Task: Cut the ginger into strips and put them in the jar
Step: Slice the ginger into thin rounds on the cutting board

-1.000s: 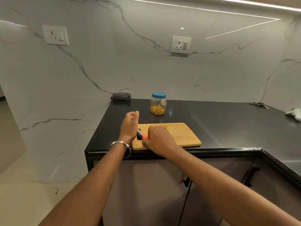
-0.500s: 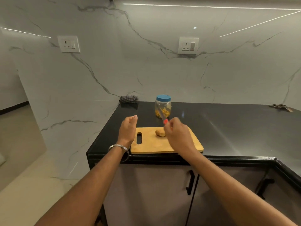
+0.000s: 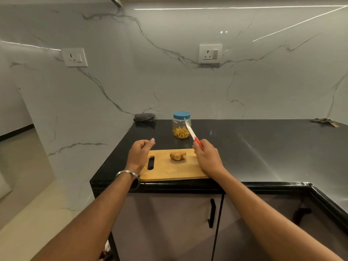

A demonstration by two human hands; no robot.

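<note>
Right hand [image 3: 208, 159] is closed around the red handle of a knife [image 3: 192, 133], blade up and angled away toward the wall; most of the handle is buried in the fist, only a short red stretch shows above the fingers. In this view the blade tip overlaps the jar [image 3: 181, 125], but I can't tell whether it touches the jar or just sits in front of it. Left hand [image 3: 140, 151] hovers at the left end of the cutting board [image 3: 169, 172], fingers loosely curled, thumb near the fingertips, holding nothing I can see; the palm side faces away, so that's not certain. A metal bangle [image 3: 128, 174] sits on the left wrist. One piece of ginger [image 3: 178, 155] lies on the board near its far edge, between the two hands and touched by neither; whether its right end is cut is too small to make out. The jar stands on the black counter [image 3: 263, 147] behind the board, blue lid on, yellowish strips filling the lower part. The board's near right corner is hidden by the right wrist. A folded checked cloth [image 3: 144, 117] lies at the back left corner of the counter against the wall. A small dark object [image 3: 323, 121] at far right is too blurred to identify. Two wall sockets [image 3: 210, 54] are on the marble wall.
</note>
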